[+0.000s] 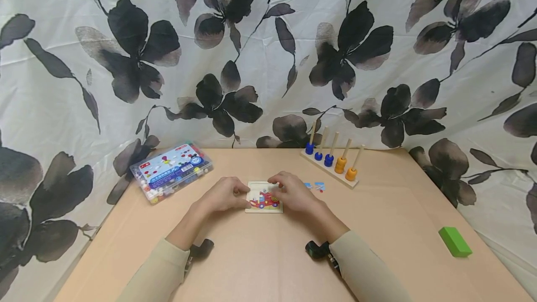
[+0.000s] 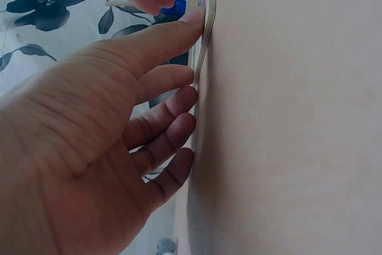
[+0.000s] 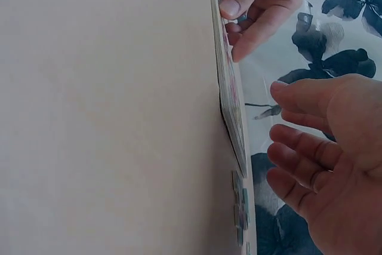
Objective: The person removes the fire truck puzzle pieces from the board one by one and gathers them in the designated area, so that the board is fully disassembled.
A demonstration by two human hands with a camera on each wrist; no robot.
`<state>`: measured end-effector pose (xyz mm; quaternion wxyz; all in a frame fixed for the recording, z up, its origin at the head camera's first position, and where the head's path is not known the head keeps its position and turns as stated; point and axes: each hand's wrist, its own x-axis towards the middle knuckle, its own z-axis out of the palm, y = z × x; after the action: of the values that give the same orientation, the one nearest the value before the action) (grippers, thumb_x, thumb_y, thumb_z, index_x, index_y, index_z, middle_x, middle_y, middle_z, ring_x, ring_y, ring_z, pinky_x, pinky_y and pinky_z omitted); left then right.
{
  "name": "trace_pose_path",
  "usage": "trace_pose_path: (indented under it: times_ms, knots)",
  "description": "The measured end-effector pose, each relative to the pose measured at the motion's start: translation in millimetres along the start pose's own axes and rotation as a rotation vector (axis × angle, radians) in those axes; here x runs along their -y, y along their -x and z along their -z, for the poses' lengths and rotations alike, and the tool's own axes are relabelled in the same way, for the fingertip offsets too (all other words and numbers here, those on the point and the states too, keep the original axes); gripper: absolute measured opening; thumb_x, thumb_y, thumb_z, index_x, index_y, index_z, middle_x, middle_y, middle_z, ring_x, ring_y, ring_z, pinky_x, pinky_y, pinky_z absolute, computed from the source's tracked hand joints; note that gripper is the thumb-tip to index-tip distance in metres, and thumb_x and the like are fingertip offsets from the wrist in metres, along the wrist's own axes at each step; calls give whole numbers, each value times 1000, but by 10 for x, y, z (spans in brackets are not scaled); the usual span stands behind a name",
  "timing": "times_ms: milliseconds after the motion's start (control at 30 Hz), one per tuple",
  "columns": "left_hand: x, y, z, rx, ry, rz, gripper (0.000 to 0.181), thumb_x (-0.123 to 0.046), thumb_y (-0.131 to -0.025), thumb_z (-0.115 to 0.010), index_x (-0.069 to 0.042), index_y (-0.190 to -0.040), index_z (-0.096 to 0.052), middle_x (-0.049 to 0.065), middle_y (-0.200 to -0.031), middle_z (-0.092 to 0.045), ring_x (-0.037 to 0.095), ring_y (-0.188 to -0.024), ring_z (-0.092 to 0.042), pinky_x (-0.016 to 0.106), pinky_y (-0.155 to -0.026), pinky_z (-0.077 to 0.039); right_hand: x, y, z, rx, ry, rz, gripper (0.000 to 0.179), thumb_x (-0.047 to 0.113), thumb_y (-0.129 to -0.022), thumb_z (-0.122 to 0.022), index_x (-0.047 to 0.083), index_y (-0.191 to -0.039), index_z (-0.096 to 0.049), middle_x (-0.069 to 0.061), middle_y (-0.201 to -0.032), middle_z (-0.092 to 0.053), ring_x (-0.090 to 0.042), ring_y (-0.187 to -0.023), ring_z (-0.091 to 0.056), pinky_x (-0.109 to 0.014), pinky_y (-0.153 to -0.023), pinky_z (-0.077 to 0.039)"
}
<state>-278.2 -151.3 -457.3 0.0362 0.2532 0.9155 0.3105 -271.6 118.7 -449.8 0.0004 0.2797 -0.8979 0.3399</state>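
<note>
A flat wooden puzzle board [image 1: 257, 210] with a red vehicle picture lies on the table in front of me. My left hand [image 1: 225, 194] holds its left side, the thumb on the frame and the index finger farther along the edge, as the left wrist view [image 2: 101, 123] also shows. Above the board's right side hovers my right hand [image 1: 299, 193], fingers loosely bent and apart from the board in the right wrist view. Nothing is between its fingers. It hides part of the picture. Small blue puzzle pieces [image 1: 320, 186] lie just beyond the right hand, some partly covered.
Behind on the left sits a clear plastic case [image 1: 172, 171] of colourful beads. A peg stand [image 1: 329, 168] with blue and orange rings is at the back right. A green block [image 1: 455, 241] lies near the table's right edge. A flowered curtain hangs behind.
</note>
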Motion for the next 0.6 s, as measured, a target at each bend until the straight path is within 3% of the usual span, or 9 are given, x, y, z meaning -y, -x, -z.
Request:
trace_pose_path:
  times_ms: [300, 600]
  knots:
    - [-4, -1, -2, -3, -7, 8, 46, -32, -77, -93, -10, -115, -81, 0, -107, -76, 12, -96, -64, 36, -88, -53, 34, -45, -52, 55, 5, -15, 36, 21, -96, -76, 6, -129, -70, -9, -123, -68, -26, -102, -58, -40, -90, -49]
    - [-15, -1, 2, -2, -7, 8, 45, -33, -77, -93, -9, -114, -81, 0, -108, -76, 13, -98, -65, 37, -90, -54, 35, -76, -102, 80, 78, 46, 36, 18, -97, -74, 5, -131, -70, -11, -124, -68, -28, -113, -57, -45, -99, -47]
